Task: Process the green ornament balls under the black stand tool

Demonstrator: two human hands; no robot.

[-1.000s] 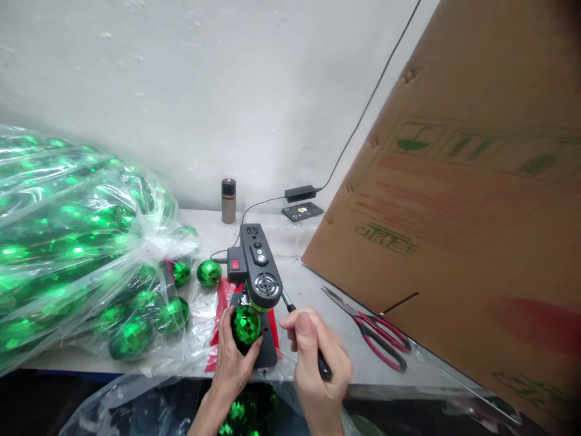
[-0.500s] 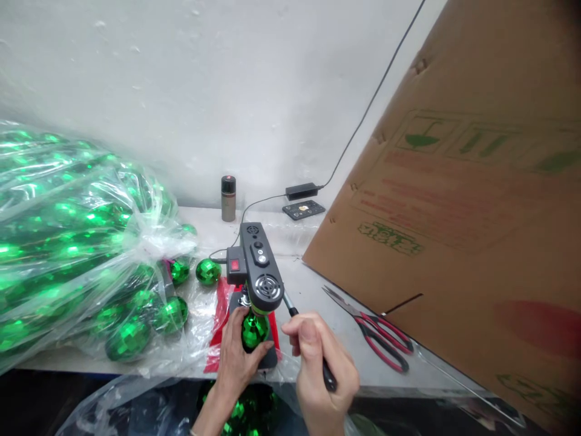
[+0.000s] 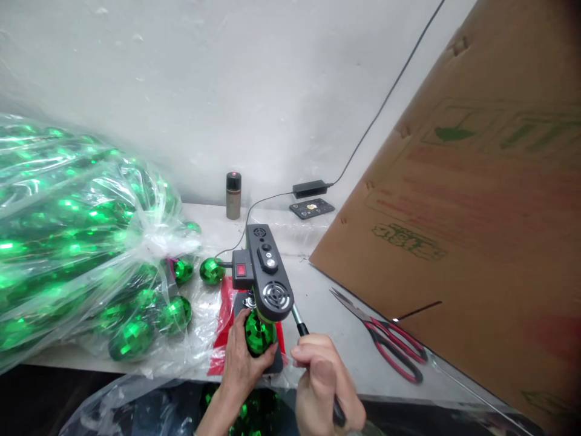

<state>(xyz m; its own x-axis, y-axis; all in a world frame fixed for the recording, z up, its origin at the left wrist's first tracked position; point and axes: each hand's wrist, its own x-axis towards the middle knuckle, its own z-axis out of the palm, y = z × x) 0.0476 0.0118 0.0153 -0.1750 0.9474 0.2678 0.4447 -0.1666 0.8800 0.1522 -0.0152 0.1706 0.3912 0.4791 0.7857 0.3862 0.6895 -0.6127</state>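
My left hand is curled round a green faceted bauble, thumb on its near right side. The bauble's top sits right beneath the head of a small black press-like machine, which has round grilles and a red switch. To its right, my right hand is closed round the black grip of the machine's metal lever. The lever slants down toward me. Part of the machine's dark base is hidden behind my left hand and the bauble.
A clear plastic bag of green baubles fills the left side, with a loose bauble beside it. Red-handled scissors lie right, against a large cardboard box. Behind are a bottle, phone and power adapter.
My right hand and the lever grip are a little lower and nearer to me. My left hand still holds the bauble under the machine's head. The whole view has shifted slightly.
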